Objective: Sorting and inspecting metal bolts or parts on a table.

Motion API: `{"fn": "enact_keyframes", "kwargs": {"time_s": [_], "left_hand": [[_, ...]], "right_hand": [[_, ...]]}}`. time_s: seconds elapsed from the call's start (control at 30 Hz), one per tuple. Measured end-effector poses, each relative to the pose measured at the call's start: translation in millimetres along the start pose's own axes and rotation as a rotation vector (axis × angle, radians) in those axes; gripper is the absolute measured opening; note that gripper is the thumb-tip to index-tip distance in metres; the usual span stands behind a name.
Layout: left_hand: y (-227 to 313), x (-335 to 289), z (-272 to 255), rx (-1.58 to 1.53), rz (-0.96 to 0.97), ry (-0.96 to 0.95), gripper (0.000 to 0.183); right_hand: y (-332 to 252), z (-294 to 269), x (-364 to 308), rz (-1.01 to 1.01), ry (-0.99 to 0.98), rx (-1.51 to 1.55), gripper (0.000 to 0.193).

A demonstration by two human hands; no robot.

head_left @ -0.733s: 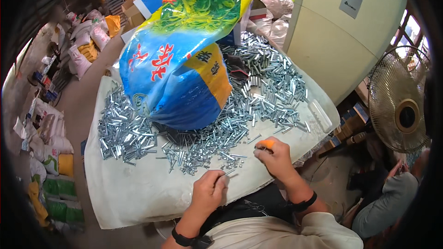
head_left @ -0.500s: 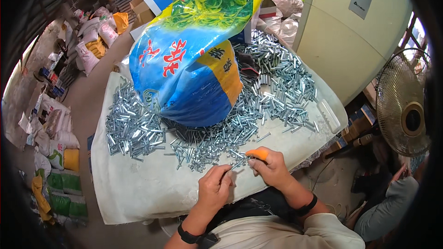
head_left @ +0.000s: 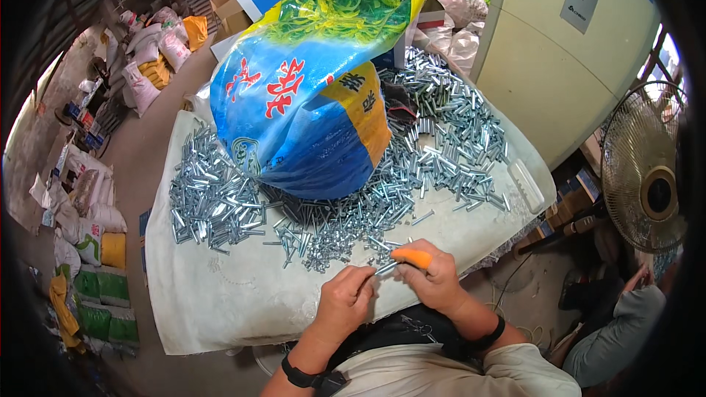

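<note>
My left hand [head_left: 344,300] is closed at the near edge of the cloth-covered table, pinching one end of a shiny metal bolt [head_left: 385,268]. My right hand [head_left: 435,277], with an orange finger cover [head_left: 412,257] on one finger, closes on the bolt's other end. The bolt lies slanted between the two sets of fingertips, which hide both its ends. Just beyond my hands is a heap of small bolts and short metal pieces [head_left: 331,246]. Longer silvery tubes [head_left: 213,195] lie piled at the left, and more tubes [head_left: 460,147] spread at the right.
A big blue, yellow and green plastic sack [head_left: 309,132] stands amid the metal parts. The pale table cover [head_left: 213,301] shows in front and at the left. Beyond the right side are a cream cabinet [head_left: 559,51] and a fan [head_left: 643,169]. Another person's arm [head_left: 625,331] shows at lower right.
My right hand has moved slightly downward, its orange-covered finger now turned more level. The bolt between my hands shows more clearly. My left hand has barely moved.
</note>
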State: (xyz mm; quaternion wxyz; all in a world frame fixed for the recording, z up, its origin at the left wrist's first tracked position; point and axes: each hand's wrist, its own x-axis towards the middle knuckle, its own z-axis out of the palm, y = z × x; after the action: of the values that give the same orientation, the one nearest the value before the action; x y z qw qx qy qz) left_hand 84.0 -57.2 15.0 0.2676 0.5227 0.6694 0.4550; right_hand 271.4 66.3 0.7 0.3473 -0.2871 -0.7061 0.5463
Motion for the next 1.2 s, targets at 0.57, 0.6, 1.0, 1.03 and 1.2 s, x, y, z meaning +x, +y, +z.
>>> {"fn": "enact_keyframes", "kwargs": {"time_s": [0.57,0.6,1.0,1.03,1.2], "left_hand": [[-18.0,-8.3,2.6,-0.036,-0.087,0.103,0.013],[-20.9,-8.9,3.9,-0.028,-0.056,0.102,0.010],[-17.4,-12.6,3.6,-0.052,-0.014,0.111,0.011],[-16.9,-13.0,3.0,-0.034,0.006,0.117,0.011],[-17.3,-17.6,2.0,-0.060,-0.010,0.111,0.012]], "right_hand": [[23.4,11.0,13.7,-0.238,-0.086,-0.669,0.012],[21.8,9.5,14.6,-0.223,-0.107,-0.723,0.012],[18.2,6.7,9.6,-0.222,-0.184,-0.833,0.005],[18.0,7.3,8.9,-0.224,-0.163,-0.827,0.003],[34.1,2.6,8.2,-0.234,0.011,-0.604,0.012]]}}
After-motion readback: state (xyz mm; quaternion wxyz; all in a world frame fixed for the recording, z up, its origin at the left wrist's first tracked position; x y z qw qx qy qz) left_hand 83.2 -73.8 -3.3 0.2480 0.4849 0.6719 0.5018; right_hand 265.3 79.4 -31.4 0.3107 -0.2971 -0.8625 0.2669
